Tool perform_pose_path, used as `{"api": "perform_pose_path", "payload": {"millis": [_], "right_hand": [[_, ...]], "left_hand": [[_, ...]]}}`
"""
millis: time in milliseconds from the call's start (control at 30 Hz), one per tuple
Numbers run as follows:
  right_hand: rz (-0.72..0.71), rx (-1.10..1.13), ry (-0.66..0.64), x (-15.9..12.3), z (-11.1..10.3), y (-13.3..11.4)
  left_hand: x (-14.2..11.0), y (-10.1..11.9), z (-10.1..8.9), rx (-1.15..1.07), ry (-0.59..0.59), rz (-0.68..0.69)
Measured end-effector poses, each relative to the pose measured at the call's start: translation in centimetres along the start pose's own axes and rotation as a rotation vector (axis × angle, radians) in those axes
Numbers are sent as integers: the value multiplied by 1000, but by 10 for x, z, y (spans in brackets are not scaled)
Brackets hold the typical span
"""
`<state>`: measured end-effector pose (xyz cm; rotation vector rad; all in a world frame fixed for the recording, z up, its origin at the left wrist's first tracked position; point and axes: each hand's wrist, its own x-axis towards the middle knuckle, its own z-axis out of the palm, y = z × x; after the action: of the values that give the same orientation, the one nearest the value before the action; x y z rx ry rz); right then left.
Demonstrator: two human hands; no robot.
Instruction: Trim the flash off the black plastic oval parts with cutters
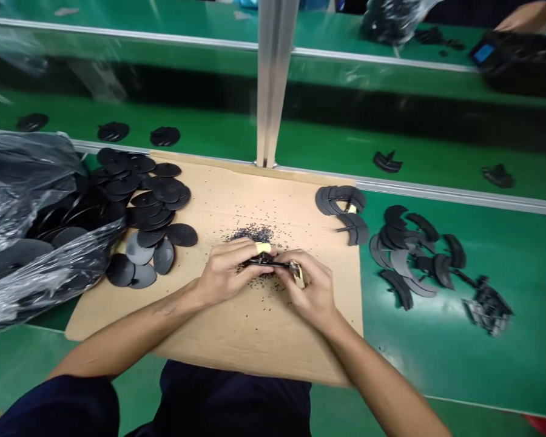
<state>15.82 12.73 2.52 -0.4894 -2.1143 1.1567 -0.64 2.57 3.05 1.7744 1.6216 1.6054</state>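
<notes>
1. Seen from the head camera, the person's left hand (pixel 225 273) and right hand (pixel 307 285) meet low over a sheet of brown cardboard (pixel 255 328). Both are clenched on a narrow black piece (pixel 268 263), which lies between them with a pale part at its right end.
2. Pale yellow tape (pixel 264 247) wraps a finger of the left hand.
3. Black granules (pixel 250 233) lie heaped just above the hands and scattered across the cardboard.
4. To the left, round black discs (pixel 155 194) overlap on the cardboard, beside a clear plastic bag (pixel 27 230) holding more.
5. To the right, black crescent pieces (pixel 409 255) lie on the green bench (pixel 437 364).
6. Beyond an aluminium post (pixel 273 79), a co-worker's hand (pixel 523 15) shows at the top right, near a black device with a blue screen (pixel 485 53).
</notes>
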Motion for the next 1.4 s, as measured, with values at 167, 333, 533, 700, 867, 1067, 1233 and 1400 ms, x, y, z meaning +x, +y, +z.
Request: {"api": "perform_pose_path", "payload": {"millis": [167, 333, 533, 700, 867, 1067, 1233, 1400], "right_hand": [[-3, 31, -36, 1, 0, 2], [8, 41, -42, 1, -1, 0], [61, 118, -34, 2, -1, -2], [127, 67, -40, 7, -7, 0], [-38, -215, -112, 11, -15, 7], [-144, -415, -217, 8, -17, 12], [-175, -452, -226, 6, -19, 13], [-191, -476, -202, 4, -19, 13]], "left_hand": [[5, 2, 1, 68, 51, 84], [4, 2, 0, 54, 39, 67], [2, -1, -2, -50, -58, -65], [4, -3, -11, 7, -63, -64], [7, -7, -21, 37, -102, -32], [8, -7, -22, 4, -179, 3], [7, -8, -22, -7, -222, -6], [5, -10, -23, -12, -224, -7]]}}
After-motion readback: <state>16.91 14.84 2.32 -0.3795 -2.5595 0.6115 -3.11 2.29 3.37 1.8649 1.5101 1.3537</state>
